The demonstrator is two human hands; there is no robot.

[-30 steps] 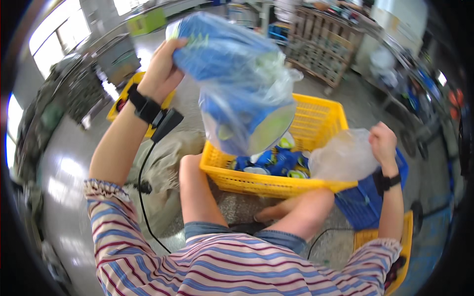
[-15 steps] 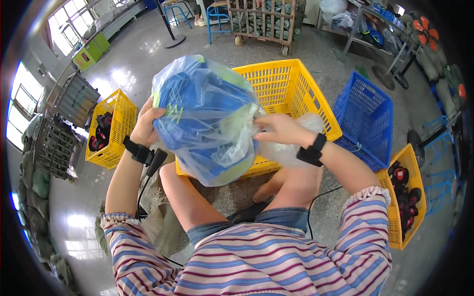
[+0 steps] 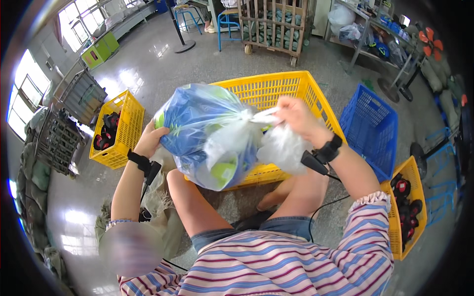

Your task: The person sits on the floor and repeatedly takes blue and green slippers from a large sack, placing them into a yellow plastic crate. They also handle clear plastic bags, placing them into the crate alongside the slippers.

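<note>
Clear plastic bag (image 3: 207, 135) of blue items between both hands (image 3: 296, 116).

Clear plastic bag (image 3: 207, 135), bulging with blue and green contents, held aloft over a yellow crate (image 3: 276, 93), neck gathered.

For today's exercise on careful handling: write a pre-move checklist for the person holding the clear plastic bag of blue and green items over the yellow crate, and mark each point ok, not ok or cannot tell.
1. Left hand supports the side of the clear plastic bag: ok.
2. Right hand grips the gathered bag neck: ok.
3. Neck tied shut: cannot tell; it is bunched, and no knot shows.
4. Bag hangs over the near edge of the large yellow crate: ok.
5. Bag free of tears: cannot tell; the plastic is crumpled.
6. Blue crate at the right stands apart from the bag: ok.
</note>
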